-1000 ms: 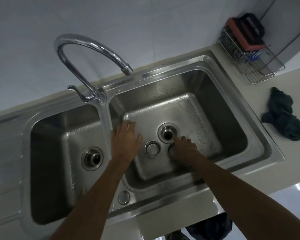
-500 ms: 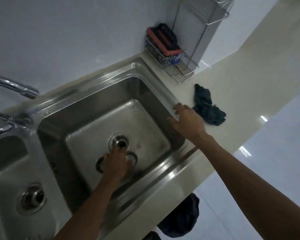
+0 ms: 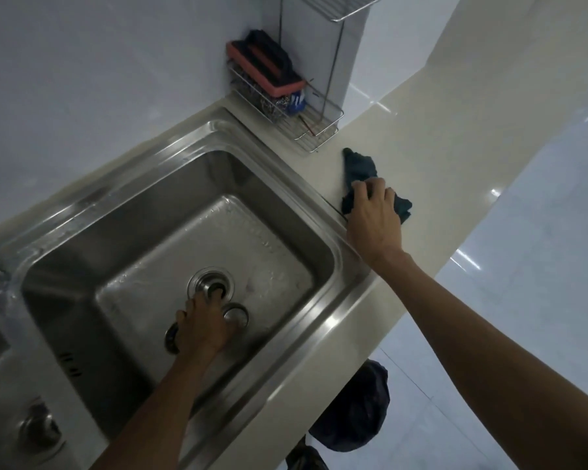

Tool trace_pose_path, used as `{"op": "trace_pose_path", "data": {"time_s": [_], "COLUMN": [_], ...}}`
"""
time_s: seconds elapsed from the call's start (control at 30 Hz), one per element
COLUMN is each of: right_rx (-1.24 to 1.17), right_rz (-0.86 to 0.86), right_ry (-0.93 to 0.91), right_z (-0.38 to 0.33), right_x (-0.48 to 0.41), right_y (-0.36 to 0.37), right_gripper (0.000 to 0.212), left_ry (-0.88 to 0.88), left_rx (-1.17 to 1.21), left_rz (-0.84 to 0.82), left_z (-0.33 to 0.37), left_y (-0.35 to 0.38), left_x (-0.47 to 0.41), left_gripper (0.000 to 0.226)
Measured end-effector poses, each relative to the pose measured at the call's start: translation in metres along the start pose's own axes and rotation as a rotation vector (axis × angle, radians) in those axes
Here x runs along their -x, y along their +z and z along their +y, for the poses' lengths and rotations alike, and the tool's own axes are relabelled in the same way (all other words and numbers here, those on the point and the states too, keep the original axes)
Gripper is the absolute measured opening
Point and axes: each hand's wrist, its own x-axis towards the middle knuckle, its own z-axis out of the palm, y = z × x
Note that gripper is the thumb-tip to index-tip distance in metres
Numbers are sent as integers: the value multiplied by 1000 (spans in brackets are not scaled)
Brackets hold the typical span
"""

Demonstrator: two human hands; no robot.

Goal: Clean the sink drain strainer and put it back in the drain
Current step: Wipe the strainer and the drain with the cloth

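Observation:
My left hand (image 3: 202, 322) is down in the right basin of the steel sink (image 3: 279, 184). Its fingers stretch forward with their tips at the mouth of the drain (image 3: 201, 278). Two round metal strainer parts lie on the basin floor beside that hand: one (image 3: 237, 313) to its right, the other (image 3: 171, 337) to its left and partly hidden by it. My right hand (image 3: 374, 212) lies on the counter beyond the sink's right rim, fingers curled over a dark green cloth (image 3: 358, 166).
A wire rack (image 3: 314, 128) holding an orange-and-black sponge (image 3: 265, 71) and steel wool stands at the wall behind the cloth. The left basin's drain (image 3: 38, 429) shows at lower left. A dark bag (image 3: 353, 412) hangs below the beige counter (image 3: 431, 157).
The view swung right. My right hand left the sink, crossed the rim and closed on the cloth. My left hand moved from the divider to the drain.

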Motion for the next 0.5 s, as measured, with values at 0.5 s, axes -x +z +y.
{"op": "trace_pose_path", "data": {"time_s": [0.5], "right_rx": [-335], "right_rz": [-47], "right_ry": [-174], "right_z": [-63], "right_x": [13], "right_y": [-20], "right_gripper": [11], "left_ry": [-145], "left_rx": [104], "left_rz": [-229], "left_z": [-55], "left_y": [18], "left_x": [4], "left_gripper": [81]}}
